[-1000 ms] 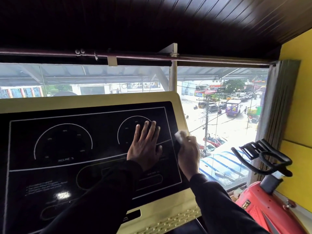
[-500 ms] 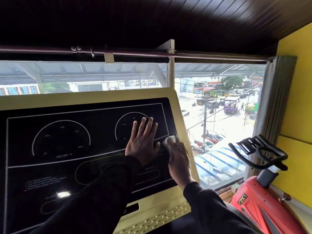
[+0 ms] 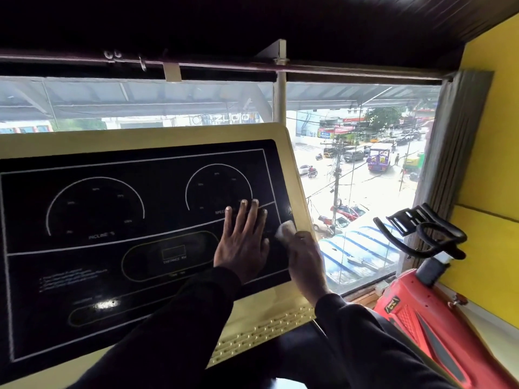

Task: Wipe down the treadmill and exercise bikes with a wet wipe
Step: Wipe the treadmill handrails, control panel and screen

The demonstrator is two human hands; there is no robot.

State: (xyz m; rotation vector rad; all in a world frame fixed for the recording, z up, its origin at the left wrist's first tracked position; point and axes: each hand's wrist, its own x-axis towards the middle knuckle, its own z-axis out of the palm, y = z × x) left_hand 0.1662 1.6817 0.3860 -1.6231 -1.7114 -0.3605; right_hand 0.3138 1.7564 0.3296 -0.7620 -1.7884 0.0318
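Left hand (image 3: pixel 243 242) flat on console (image 3: pixel 112 209); right hand (image 3: pixel 306 262) grips wipe (image 3: pixel 285 230).

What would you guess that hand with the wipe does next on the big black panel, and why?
Probably the right hand slides the white wipe leftward across the black panel. The wipe sits at the panel's right edge, so most of the surface lies to its left. The left hand lies flat on the panel in that path and would likely have to shift.

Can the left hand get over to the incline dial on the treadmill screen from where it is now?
Probably yes. The left hand lies flat on the black console by the speed dial, and nothing sits on the panel between it and the incline dial.
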